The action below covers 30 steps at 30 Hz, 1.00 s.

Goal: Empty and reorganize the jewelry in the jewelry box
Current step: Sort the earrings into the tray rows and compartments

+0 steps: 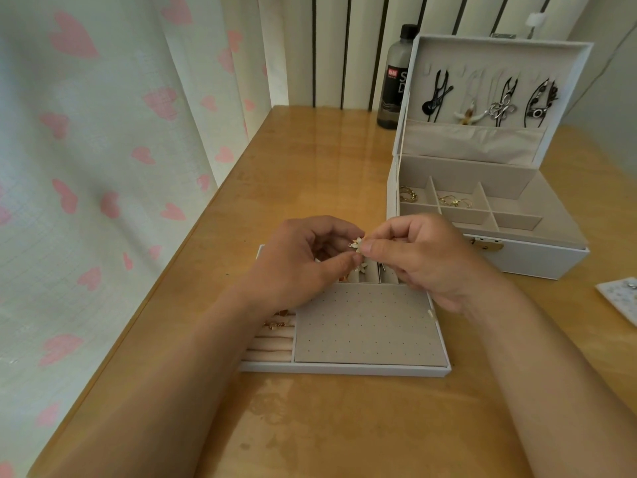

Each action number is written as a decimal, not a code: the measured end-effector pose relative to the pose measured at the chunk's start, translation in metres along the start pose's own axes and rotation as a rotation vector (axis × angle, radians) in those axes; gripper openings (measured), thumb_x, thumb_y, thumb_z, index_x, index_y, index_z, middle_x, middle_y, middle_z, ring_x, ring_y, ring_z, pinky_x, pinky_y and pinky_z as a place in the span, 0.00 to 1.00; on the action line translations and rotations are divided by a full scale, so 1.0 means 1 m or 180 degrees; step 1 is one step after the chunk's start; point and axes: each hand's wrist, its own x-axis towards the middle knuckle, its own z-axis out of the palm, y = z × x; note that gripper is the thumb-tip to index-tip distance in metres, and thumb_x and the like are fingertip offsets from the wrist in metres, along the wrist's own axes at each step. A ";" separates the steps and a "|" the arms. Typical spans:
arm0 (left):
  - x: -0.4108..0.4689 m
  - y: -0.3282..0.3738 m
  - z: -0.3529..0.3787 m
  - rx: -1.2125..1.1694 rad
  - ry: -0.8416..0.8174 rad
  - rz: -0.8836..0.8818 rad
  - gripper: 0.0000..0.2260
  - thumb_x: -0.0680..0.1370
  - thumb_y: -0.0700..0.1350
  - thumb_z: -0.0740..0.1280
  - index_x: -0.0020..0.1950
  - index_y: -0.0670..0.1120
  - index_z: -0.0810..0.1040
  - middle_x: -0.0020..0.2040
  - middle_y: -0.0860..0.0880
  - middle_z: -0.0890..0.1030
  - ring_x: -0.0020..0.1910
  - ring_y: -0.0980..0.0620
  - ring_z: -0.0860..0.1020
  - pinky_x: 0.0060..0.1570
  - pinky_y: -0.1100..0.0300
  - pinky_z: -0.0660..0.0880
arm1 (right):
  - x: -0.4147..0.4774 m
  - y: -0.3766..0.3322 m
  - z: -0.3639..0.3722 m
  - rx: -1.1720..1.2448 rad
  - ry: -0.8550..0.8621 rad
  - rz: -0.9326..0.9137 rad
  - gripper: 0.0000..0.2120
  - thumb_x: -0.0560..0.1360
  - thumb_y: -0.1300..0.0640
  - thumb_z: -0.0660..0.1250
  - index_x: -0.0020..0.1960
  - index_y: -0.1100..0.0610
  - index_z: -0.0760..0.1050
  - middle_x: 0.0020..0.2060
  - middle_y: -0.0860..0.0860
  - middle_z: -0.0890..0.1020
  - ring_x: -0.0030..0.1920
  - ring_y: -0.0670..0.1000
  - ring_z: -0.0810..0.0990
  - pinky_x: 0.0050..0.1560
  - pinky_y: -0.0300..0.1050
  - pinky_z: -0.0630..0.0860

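Two hands held a small cream flower-shaped earring [357, 243].
The left hand [303, 260] and right hand [420, 257] pinched it with curled fingers above the white felt-lined tray [344, 369].

Far tray compartments [368, 274] behind left hand [303, 267] and right hand [425, 260]; card [620, 300] half off-frame

White jewelry box [537, 260] with beige lining, pink-hearted cream curtain [103, 150], honey-yellow wooden table [310, 160]
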 end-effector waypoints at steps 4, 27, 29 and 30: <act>-0.001 0.003 0.000 -0.0114 -0.0004 -0.0100 0.12 0.74 0.34 0.74 0.57 0.40 0.82 0.43 0.40 0.84 0.38 0.50 0.81 0.42 0.60 0.79 | 0.001 0.001 -0.003 0.0243 -0.0002 0.0177 0.06 0.77 0.60 0.70 0.44 0.61 0.81 0.24 0.51 0.68 0.22 0.46 0.60 0.21 0.35 0.56; 0.001 0.000 -0.006 0.0540 0.0222 -0.0184 0.10 0.78 0.37 0.67 0.53 0.51 0.83 0.44 0.53 0.85 0.40 0.59 0.79 0.39 0.67 0.74 | 0.002 0.001 -0.008 -0.0381 0.0421 0.0335 0.11 0.78 0.59 0.68 0.38 0.63 0.76 0.25 0.50 0.68 0.21 0.46 0.63 0.22 0.36 0.59; 0.001 0.000 -0.008 0.0868 0.0343 -0.0142 0.11 0.78 0.37 0.67 0.53 0.51 0.83 0.44 0.55 0.84 0.42 0.60 0.79 0.40 0.69 0.74 | 0.004 0.004 -0.007 -0.0844 0.0503 0.0256 0.12 0.77 0.58 0.69 0.42 0.67 0.78 0.23 0.46 0.69 0.21 0.42 0.65 0.26 0.32 0.63; 0.001 0.000 -0.010 0.1010 0.0396 -0.0116 0.11 0.77 0.37 0.66 0.53 0.50 0.83 0.45 0.55 0.84 0.44 0.60 0.79 0.40 0.71 0.73 | 0.005 0.006 -0.007 -0.0953 0.0503 0.0232 0.13 0.77 0.58 0.69 0.43 0.68 0.77 0.21 0.45 0.69 0.20 0.41 0.66 0.27 0.31 0.64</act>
